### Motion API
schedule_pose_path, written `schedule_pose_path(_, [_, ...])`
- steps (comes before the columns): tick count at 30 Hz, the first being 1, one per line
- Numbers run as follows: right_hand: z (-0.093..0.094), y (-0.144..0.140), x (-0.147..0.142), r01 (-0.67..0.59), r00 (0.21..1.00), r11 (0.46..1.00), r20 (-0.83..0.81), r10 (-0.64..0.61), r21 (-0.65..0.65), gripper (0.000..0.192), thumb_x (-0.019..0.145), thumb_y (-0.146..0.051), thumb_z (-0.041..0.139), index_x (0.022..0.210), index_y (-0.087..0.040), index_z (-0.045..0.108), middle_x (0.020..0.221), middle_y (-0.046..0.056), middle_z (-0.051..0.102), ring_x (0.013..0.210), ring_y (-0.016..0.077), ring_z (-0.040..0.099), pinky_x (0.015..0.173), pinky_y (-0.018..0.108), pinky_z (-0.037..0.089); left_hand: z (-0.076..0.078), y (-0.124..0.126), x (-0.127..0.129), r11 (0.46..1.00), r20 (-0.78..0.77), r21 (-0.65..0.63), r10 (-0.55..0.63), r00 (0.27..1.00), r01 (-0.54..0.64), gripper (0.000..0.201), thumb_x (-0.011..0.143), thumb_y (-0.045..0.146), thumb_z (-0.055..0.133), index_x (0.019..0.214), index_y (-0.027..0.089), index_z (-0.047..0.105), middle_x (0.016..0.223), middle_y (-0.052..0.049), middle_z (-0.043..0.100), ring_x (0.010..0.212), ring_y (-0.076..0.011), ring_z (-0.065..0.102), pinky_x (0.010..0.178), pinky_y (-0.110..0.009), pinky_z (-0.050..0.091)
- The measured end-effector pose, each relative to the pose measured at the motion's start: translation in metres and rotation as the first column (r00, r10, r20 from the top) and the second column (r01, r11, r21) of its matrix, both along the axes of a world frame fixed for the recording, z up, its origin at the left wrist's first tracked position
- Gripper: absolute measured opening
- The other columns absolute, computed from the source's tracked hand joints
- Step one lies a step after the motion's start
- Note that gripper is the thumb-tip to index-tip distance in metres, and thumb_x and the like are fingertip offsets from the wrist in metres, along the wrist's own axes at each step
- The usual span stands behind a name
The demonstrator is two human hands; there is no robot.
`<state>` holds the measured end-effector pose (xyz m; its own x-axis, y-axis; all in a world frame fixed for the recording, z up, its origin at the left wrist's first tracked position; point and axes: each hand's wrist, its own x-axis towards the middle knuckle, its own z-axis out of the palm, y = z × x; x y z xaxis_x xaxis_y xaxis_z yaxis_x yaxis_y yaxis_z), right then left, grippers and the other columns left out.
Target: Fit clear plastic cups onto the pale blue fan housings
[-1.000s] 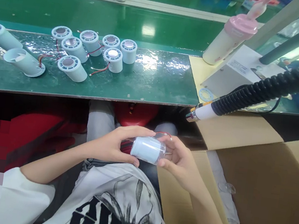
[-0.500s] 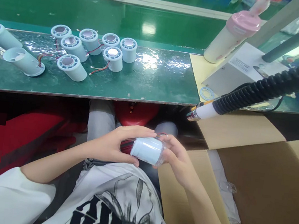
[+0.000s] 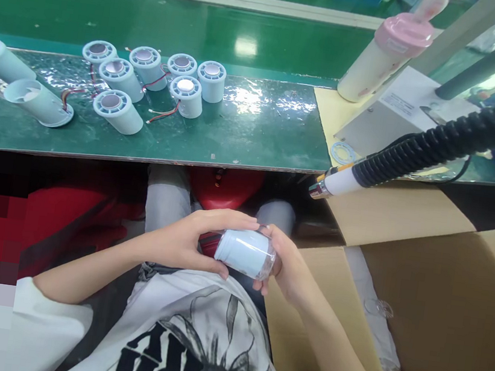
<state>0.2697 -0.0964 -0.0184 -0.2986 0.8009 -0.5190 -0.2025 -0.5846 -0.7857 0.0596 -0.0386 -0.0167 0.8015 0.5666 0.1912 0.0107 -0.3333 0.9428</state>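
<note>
A light blue plastic cylinder (image 3: 243,252) lies sideways above my lap, with clear plastic around it that shows most at its right end. My left hand (image 3: 189,242) clasps its left end, thumb below and fingers along the top. Closed on the right end is my right hand (image 3: 294,268), thumb over the top and fingertips showing underneath. The cylinder's far side and the middle of the right-hand fingers are hidden.
Several light blue cylinders with spoked round ends (image 3: 118,110) stand on the green bench, some with thin wires. A black corrugated hose (image 3: 445,138) with a metal tip reaches over an open cardboard box (image 3: 442,302). Behind stand a pink-lidded bottle (image 3: 378,60) and a white device (image 3: 404,103).
My right hand has shifted its hold on the clear end, its thumb moving up over the top and its fingertips now showing below. My left hand stays nearly still.
</note>
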Motion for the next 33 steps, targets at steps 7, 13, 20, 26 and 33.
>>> schedule_pose_path(7, [0.005, 0.002, -0.003, -0.077, 0.994, 0.989, -0.084, 0.067, -0.125, 0.056, 0.076, -0.07, 0.045, 0.093, -0.017, 0.051, 0.051, 0.003, 0.065, 0.031, 0.0113, 0.052, 0.027, 0.015, 0.036, -0.001, -0.001, 0.0, 0.999, 0.035, -0.033, 0.008, 0.999, -0.006, 0.076, 0.066, 0.021, 0.079, 0.134, 0.028, 0.047, 0.138, -0.012, 0.05, 0.127, -0.0287, 0.047, 0.105, -0.043, 0.038])
schedule_pose_path(13, [0.009, 0.004, -0.001, -0.164, 0.977, 0.936, -0.181, 0.111, -0.312, 0.065, 0.084, -0.069, 0.03, 0.067, -0.013, 0.059, 0.047, 0.003, 0.061, 0.028, 0.0049, 0.046, 0.025, 0.01, 0.029, -0.001, -0.002, 0.002, 0.997, 0.055, -0.072, 0.009, 0.998, -0.005, 0.075, 0.066, 0.017, 0.078, 0.133, 0.031, 0.048, 0.139, -0.01, 0.048, 0.128, -0.0269, 0.046, 0.103, -0.04, 0.042])
schedule_pose_path(20, [0.015, 0.006, -0.002, -0.224, 0.968, 0.893, -0.195, 0.157, -0.391, 0.072, 0.086, -0.069, 0.019, 0.058, -0.014, 0.055, 0.044, 0.002, 0.056, 0.026, 0.0044, 0.043, 0.022, 0.011, 0.022, 0.003, -0.003, 0.004, 0.996, 0.032, -0.082, 0.033, 0.999, -0.03, 0.065, 0.069, 0.02, 0.075, 0.13, 0.028, 0.051, 0.133, -0.012, 0.05, 0.124, -0.029, 0.048, 0.097, -0.04, 0.047])
schedule_pose_path(26, [0.002, -0.005, 0.006, -0.024, 0.969, 0.997, 0.246, 0.005, 0.076, 0.037, 0.086, -0.054, 0.044, 0.086, -0.018, 0.052, 0.063, 0.002, 0.064, 0.044, 0.0123, 0.059, 0.036, 0.02, 0.045, 0.009, -0.008, 0.004, 0.914, -0.027, -0.388, 0.115, 0.993, -0.116, 0.06, 0.074, 0.021, 0.072, 0.128, 0.028, 0.049, 0.129, -0.008, 0.053, 0.115, -0.0238, 0.055, 0.094, -0.035, 0.05])
schedule_pose_path(33, [-0.005, -0.009, 0.016, -0.385, 0.807, 0.41, 0.517, -0.284, 0.827, 0.059, 0.081, -0.005, 0.056, 0.13, -0.032, 0.038, 0.147, 0.009, 0.036, 0.13, 0.0243, 0.043, 0.102, 0.048, 0.044, 0.012, -0.009, 0.006, 0.852, -0.049, -0.505, 0.131, 0.99, -0.138, 0.056, 0.076, 0.026, 0.07, 0.128, 0.026, 0.049, 0.122, -0.008, 0.056, 0.103, -0.0221, 0.06, 0.085, -0.033, 0.054])
